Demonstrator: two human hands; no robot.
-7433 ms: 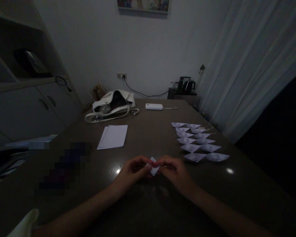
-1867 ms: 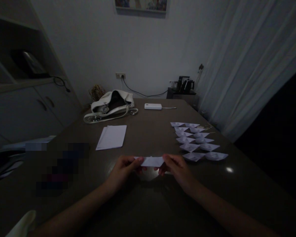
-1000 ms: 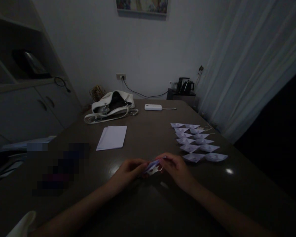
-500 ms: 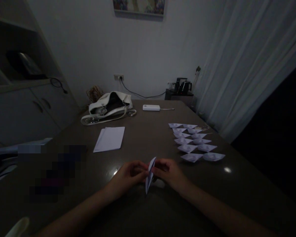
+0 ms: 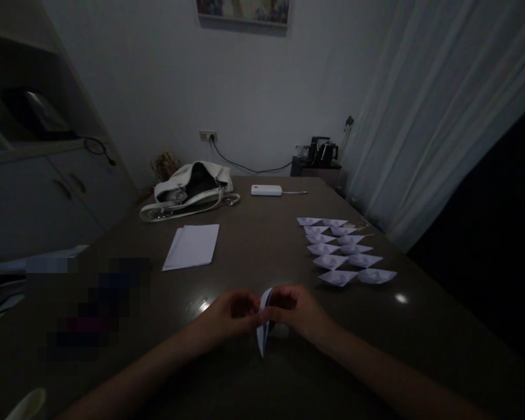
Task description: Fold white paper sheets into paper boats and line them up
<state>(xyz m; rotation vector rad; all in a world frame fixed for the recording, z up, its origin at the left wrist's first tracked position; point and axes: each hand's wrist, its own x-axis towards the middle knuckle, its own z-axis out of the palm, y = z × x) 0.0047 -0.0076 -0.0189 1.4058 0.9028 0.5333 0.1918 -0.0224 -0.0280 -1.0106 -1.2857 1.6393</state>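
Between my two hands, low in the middle of the head view, is a folded white paper boat (image 5: 263, 340), held on edge just above the table. My left hand (image 5: 227, 315) pinches it from the left side, thumb toward me. From the right, my right hand (image 5: 297, 312) grips the same paper with thumb and fingers. Both thumbs meet near its middle and hide part of the folds. To the right, several finished paper boats (image 5: 336, 277) stand in two columns. A stack of white paper sheets (image 5: 192, 246) lies ahead to the left.
A white handbag (image 5: 192, 189) sits at the back left of the brown table (image 5: 254, 251). Behind the boats' far end lies a white power bank (image 5: 266, 190) with a short cable. Black kettles (image 5: 326, 153) stand on a cabinet beyond the table.
The folded paper has tipped more upright and dropped slightly toward me, with my thumbs now closer together on it. The whole view has shifted a little.
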